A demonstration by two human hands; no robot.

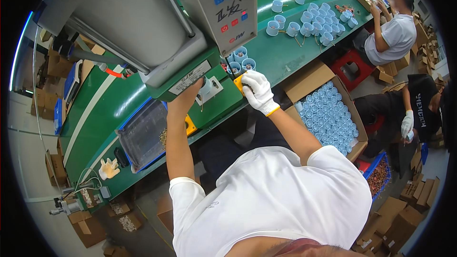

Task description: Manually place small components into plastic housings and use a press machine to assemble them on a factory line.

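My bare left hand (189, 96) reaches under the head of a press (188, 74). Right beside it is a light blue cup (206, 87) on the press's base plate; the press head hides my fingers, so their hold on the cup does not show. My right hand (257, 91), in a white knit glove, has its fingers curled over a yellow button box (239, 83) on the press's right side. Several light blue cups with small parts inside (241, 53) stand behind the control panel (227, 7), near the right hand.
A blue-rimmed tray (143, 135) lies left of the press, near a pale glove (109, 168). Many blue cups (318, 19) stand along the green bench (285, 62). An open carton of blue cups (328, 116) is at my right. Two other people sit farther right.
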